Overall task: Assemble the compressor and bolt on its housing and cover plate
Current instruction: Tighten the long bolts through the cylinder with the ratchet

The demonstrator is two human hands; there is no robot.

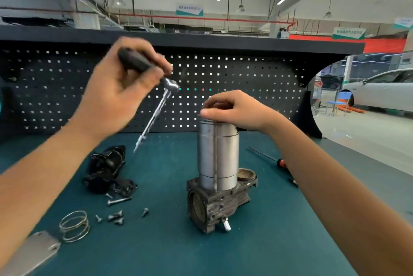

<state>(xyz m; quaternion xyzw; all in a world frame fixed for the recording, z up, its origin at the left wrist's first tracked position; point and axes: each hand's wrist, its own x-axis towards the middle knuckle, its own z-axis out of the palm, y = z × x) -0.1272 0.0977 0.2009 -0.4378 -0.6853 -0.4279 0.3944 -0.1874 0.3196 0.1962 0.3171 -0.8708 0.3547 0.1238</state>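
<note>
1. Work is centring on the long bolt [215, 155], which is running down the side of the metal cylinder [225, 157] into the compressor block [214, 208] standing mid-surface [268, 242].
2. In my judgement the bolt is needing to stay straight and catch its thread by fingers first, before the driver [154, 115] is going on its head.
3. Right hand [232, 108] is lying over the cylinder top, fingers curled, seemingly pinching the bolt's head.
4. Left hand [125, 74] is gripping the driver's black handle, raised at the left. The blurred shaft is pointing down, well apart from the bolt.
</note>
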